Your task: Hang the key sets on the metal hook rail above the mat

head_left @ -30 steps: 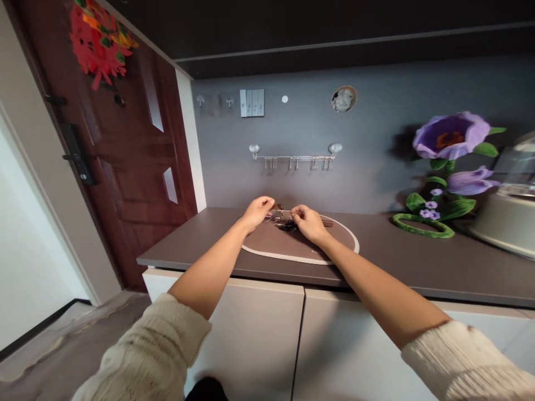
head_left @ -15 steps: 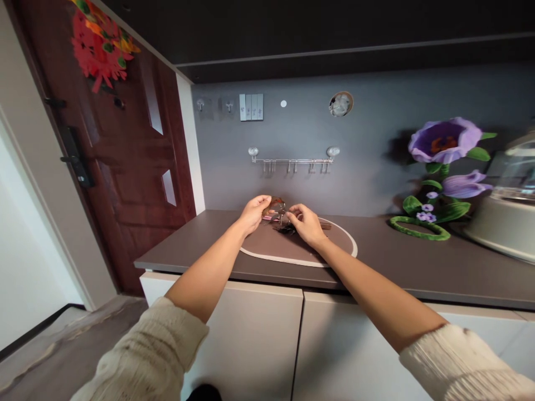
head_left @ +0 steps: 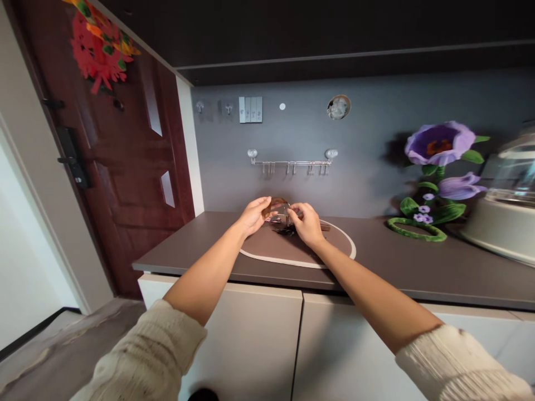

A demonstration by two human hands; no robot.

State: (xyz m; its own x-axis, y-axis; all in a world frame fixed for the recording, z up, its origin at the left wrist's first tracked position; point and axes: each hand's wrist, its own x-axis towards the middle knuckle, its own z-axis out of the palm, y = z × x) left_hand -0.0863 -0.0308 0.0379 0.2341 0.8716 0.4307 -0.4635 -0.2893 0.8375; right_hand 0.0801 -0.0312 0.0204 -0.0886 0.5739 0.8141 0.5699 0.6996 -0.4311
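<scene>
Over a brown oval mat (head_left: 288, 249) with a pale rim, both of my hands work close together. My left hand (head_left: 252, 216) is closed, thumb and fingers pinching a small brown, glossy item (head_left: 276, 207) that looks like a keychain. From the right, my right hand (head_left: 307, 224) pinches a small metal part at the other side of it, perhaps a ring or a key; its exact kind is too small to tell. Just below, dark key-like pieces (head_left: 285, 229) lie on or hang near the mat, partly hidden by my right hand. A brown strip (head_left: 325, 227) shows behind that hand.
A clear rail with hooks (head_left: 291, 163) is fixed to the grey wall above the mat. Purple plush flowers (head_left: 438, 146) and a white appliance with a clear top (head_left: 501, 223) stand to the right on the dark counter (head_left: 397, 267). A dark shelf (head_left: 317, 33) overhangs.
My hands stay almost in place, with the brown item held a little more spread between them. The view has shifted slightly.
</scene>
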